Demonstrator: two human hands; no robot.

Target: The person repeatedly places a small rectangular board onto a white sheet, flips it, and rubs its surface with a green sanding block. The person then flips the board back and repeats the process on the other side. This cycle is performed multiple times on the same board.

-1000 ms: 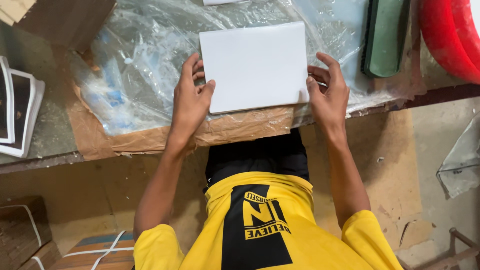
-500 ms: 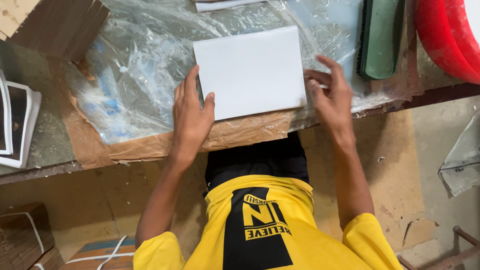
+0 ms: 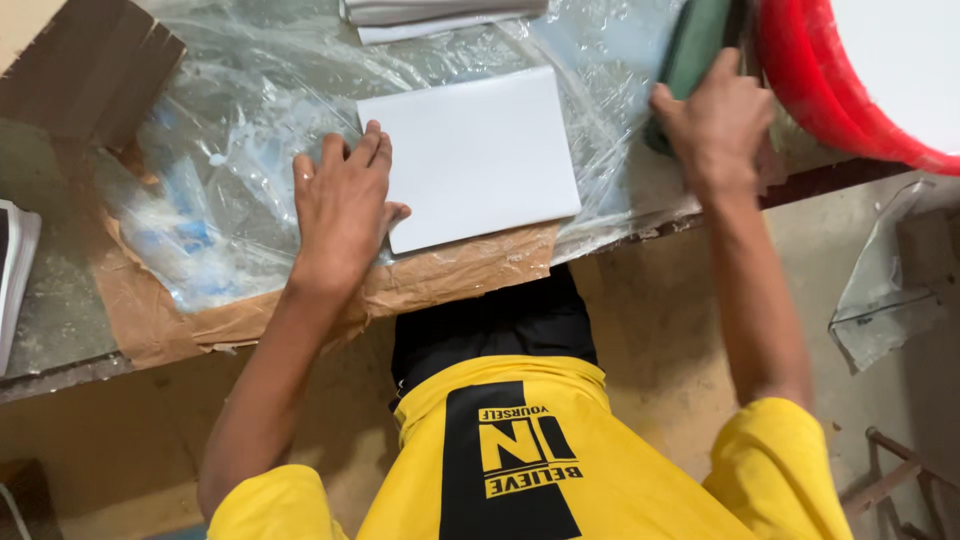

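Note:
A white rectangular card [image 3: 470, 155] lies flat on crumpled clear plastic film [image 3: 240, 130] that covers the bench. My left hand [image 3: 342, 205] rests palm down on the film at the card's left edge, fingers together and touching that edge. My right hand [image 3: 715, 120] is off to the right, its fingers curled over the lower end of a long dark green block [image 3: 690, 60].
Brown paper [image 3: 300, 300] lies under the film along the bench's front edge. A big red tub [image 3: 810, 90] stands at the far right, a cardboard piece [image 3: 85, 70] at the top left, stacked white sheets [image 3: 430, 15] at the back, more sheets [image 3: 15, 270] at the left.
My right hand has left the card's right edge and moved right and away onto the green block. The left hand stays at the card's left edge.

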